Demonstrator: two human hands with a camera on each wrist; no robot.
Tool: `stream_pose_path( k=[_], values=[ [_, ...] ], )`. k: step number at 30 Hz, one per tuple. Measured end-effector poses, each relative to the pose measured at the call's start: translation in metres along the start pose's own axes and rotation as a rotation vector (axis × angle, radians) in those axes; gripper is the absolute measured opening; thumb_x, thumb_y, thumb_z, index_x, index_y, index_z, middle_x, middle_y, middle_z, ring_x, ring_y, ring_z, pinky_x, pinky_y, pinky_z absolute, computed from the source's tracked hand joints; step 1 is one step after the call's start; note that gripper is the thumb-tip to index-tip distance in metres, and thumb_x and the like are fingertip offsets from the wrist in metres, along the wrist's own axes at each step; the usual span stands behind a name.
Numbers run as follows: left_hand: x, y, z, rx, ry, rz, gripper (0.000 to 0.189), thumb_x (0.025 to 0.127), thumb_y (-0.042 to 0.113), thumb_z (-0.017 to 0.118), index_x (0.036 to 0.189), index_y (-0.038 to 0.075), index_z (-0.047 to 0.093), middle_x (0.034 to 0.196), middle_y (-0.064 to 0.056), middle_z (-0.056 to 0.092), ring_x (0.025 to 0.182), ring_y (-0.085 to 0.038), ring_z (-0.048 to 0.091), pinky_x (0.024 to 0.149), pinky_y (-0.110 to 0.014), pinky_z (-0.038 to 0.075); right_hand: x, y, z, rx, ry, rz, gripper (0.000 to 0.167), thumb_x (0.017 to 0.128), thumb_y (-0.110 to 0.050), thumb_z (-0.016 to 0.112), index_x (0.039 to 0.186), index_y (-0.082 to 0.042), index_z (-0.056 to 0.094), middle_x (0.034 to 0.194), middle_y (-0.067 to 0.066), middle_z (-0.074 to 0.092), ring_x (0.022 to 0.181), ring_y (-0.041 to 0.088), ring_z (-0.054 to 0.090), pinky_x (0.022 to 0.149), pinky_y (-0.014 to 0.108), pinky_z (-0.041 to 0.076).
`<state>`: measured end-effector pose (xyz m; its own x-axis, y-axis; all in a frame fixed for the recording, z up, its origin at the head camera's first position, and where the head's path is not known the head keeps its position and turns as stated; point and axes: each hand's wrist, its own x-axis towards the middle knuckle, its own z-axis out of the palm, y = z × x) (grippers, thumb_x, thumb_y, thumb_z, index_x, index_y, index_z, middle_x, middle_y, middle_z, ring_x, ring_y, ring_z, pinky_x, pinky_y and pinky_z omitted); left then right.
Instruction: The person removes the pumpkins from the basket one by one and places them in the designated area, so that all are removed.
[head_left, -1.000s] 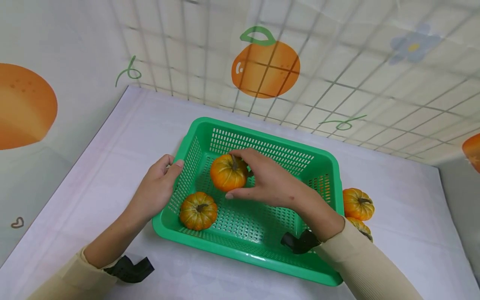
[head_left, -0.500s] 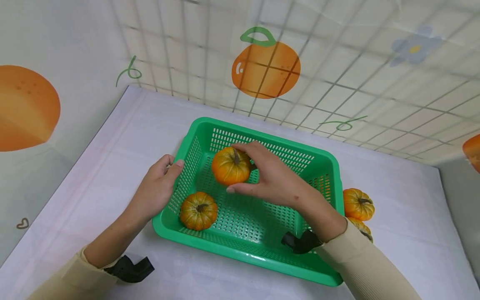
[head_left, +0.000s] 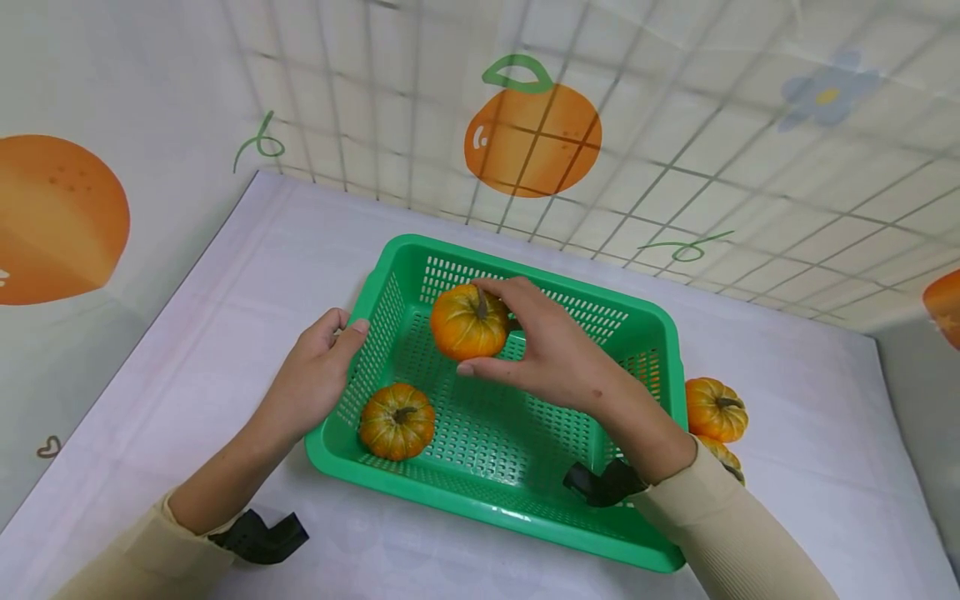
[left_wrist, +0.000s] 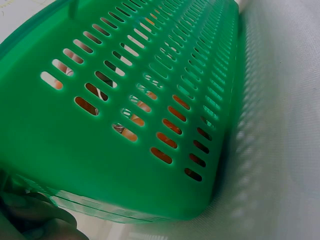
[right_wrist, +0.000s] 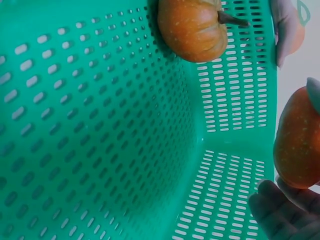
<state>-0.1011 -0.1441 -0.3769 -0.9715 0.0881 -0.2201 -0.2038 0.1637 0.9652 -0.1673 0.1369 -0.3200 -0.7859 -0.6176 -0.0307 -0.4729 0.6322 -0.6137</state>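
right grip (head_left: 551,350): we pinch the held pumpkin (head_left: 468,322) between thumb and fingers
held pumpkin: in our right grip, above the floor of the green basket (head_left: 450,497)
left grip (head_left: 315,371): we hold the green basket's rim, left of our right grip
second pumpkin (head_left: 397,422): inside, between our grips, nearer us
outer pumpkins (head_left: 716,408): two, on the worktop (head_left: 825,467), right of our right grip

Bright green basket (head_left: 495,515), orange pumpkins (head_left: 386,437) streaked yellow (brownish stems (head_left: 406,413)), grey-gridded cream wall (head_left: 637,108), beige sleeves (head_left: 738,521)
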Motion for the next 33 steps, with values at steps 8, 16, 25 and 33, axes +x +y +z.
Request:
stream_pose_path(
  k=[8,16,25,33],
  values=[
    [-0.0006,0.0013,-0.0005,0.0,-0.002,0.002,0.04,0.115,0.036,0.04,0.119,-0.002,0.05,0.09,-0.023,0.066,0.075,-0.031,0.066,0.063,-0.037,0.058,-0.001,0.0004,-0.0031,0.008,0.022,0.0,0.09,0.086,-0.05,0.086,0.157,-0.014,0.043,0.154,0.005,0.047,0.127,0.022,0.052,0.104,0.047,0.051],
    [0.0006,0.0005,-0.0005,-0.011,-0.003,0.008,0.04,0.114,0.036,0.04,0.119,-0.002,0.05,0.091,-0.023,0.067,0.076,-0.031,0.067,0.063,-0.037,0.059,-0.0022,0.0002,-0.0062,0.023,0.04,0.004,0.089,0.086,-0.048,0.086,0.156,-0.013,0.043,0.149,0.004,0.05,0.124,0.021,0.054,0.101,0.046,0.053],
    [0.0,0.0001,-0.0006,-0.002,-0.001,-0.004,0.041,0.114,0.038,0.04,0.119,-0.001,0.05,0.089,-0.022,0.066,0.074,-0.029,0.065,0.062,-0.037,0.058,-0.0031,0.0032,-0.0068,0.042,0.074,-0.023,0.087,0.086,-0.042,0.088,0.155,-0.011,0.044,0.145,0.004,0.052,0.121,0.019,0.056,0.1,0.043,0.054],
    [0.0004,0.0009,-0.0006,0.002,0.005,-0.002,0.04,0.114,0.037,0.04,0.119,-0.001,0.051,0.091,-0.022,0.066,0.076,-0.032,0.066,0.062,-0.037,0.058,-0.0064,0.0011,-0.009,0.036,0.078,0.017,0.09,0.087,-0.046,0.087,0.158,-0.013,0.042,0.145,0.003,0.053,0.125,0.021,0.055,0.104,0.046,0.052]
  ],
)
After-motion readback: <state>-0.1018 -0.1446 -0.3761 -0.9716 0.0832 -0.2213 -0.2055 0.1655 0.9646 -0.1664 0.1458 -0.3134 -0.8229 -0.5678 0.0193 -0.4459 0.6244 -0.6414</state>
